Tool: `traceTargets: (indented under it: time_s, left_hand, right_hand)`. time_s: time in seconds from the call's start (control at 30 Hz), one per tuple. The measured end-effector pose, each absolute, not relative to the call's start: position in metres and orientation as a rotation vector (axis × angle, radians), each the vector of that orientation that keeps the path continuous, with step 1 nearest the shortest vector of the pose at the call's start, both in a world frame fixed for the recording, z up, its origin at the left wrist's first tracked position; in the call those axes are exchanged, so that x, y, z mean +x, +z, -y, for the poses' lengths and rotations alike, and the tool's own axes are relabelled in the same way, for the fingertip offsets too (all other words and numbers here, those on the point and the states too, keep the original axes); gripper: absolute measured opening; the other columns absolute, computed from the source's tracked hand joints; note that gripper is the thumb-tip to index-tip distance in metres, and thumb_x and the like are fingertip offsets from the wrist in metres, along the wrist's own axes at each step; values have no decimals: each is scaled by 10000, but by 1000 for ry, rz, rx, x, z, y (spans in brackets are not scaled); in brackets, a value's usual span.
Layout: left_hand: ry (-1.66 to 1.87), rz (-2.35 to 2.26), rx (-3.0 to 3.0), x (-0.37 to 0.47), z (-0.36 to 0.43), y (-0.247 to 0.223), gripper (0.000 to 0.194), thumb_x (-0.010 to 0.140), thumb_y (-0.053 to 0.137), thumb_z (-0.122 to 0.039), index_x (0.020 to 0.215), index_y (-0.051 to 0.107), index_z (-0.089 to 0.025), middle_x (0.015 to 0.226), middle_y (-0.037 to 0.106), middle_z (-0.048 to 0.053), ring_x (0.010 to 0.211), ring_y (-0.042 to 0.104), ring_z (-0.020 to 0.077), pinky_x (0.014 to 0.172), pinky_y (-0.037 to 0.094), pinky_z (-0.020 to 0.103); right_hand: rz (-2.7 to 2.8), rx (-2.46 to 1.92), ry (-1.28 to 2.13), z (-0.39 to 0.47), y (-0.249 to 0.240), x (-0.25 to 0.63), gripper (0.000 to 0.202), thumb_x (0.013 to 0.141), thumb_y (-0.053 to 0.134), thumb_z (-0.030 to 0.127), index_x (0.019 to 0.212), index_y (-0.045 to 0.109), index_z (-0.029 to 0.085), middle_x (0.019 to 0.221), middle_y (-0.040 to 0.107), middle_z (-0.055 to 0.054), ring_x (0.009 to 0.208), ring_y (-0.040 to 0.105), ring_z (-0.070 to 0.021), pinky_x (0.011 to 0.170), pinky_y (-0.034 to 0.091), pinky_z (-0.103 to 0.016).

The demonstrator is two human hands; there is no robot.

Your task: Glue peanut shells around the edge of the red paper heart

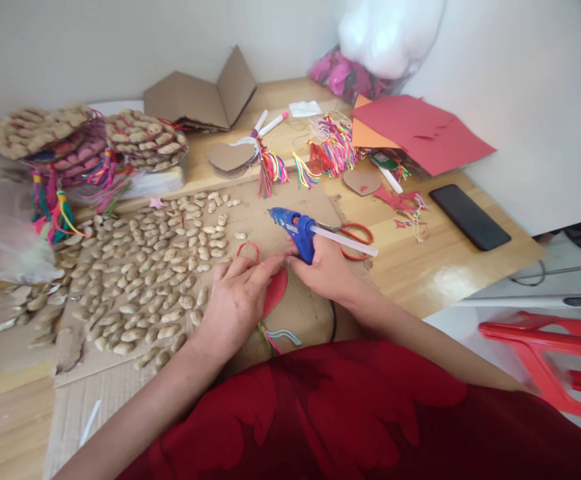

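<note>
My right hand (pixel 329 270) is wrapped round a blue hot glue gun (pixel 300 231), its nozzle pointing left and away from me. A whitish glue stick (pixel 343 239) juts from the gun's back end. With bent fingers my left hand (pixel 236 303) grips a red paper piece (pixel 274 293), which it partly hides. The thumb and fingertips of both hands meet at the piece's upper edge. Beyond the left fingers a red cord loop (pixel 248 247) sticks up. Coloured tassel threads (pixel 275 337) show below the red piece.
Many peanuts (pixel 145 273) are spread over cardboard on the left. Orange-handled scissors (pixel 358 240) lie behind the right hand. Farther back are tassels (pixel 333 147), cardboard hearts (pixel 233 159), red paper (pixel 420 130) and peanut-covered pieces (pixel 143 140). A black phone (pixel 470 217) lies at the right.
</note>
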State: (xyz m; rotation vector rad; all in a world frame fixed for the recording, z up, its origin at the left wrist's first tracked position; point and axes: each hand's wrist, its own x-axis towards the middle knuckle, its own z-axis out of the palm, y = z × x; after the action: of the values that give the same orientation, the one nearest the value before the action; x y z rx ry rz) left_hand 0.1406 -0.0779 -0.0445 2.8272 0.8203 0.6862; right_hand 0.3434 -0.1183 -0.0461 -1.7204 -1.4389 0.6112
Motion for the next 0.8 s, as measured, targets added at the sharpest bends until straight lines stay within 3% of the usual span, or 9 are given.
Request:
traceTargets:
  time_s: [0.27, 0.4, 0.7, 0.8]
  left_hand:
    - [571, -868, 2735, 139, 77, -38, 376, 1018, 496, -78, 1303, 667, -254, 1199, 813, 46, 1061, 705, 230, 870, 424, 395]
    - [560, -893, 2638, 139, 76, -38, 397, 1032, 478, -108, 1384, 602, -242, 1146, 829, 48, 1099, 698, 245, 891, 422, 401]
    - [483, -1030, 2463, 141, 77, -29, 421, 996, 484, -128, 1383, 614, -227, 1288, 788, 97, 1204, 680, 285, 959, 451, 465]
    - [550, -1000, 2390, 140, 76, -31, 458, 1001, 477, -148, 1440, 586, -217, 1250, 800, 101, 1211, 684, 290, 1013, 470, 504]
  right_hand:
    - [1493, -1740, 612, 121, -38, 338, 201, 850, 698, 236, 1038, 628, 237, 961, 753, -35, 875, 729, -239, 809, 600, -392]
    - [1484, -1703, 674, 122, -40, 337, 209, 858, 686, 255, 1055, 618, 233, 977, 758, -45, 902, 737, -243, 827, 601, -396]
    - [1493, -1673, 672, 122, -46, 337, 182, 822, 675, 212, 986, 606, 252, 904, 747, -12, 866, 742, -233, 829, 606, -403]
    - [1494, -1696, 647, 122, -46, 337, 172, 831, 680, 231, 987, 609, 248, 914, 749, -24, 868, 741, -247, 835, 609, -430]
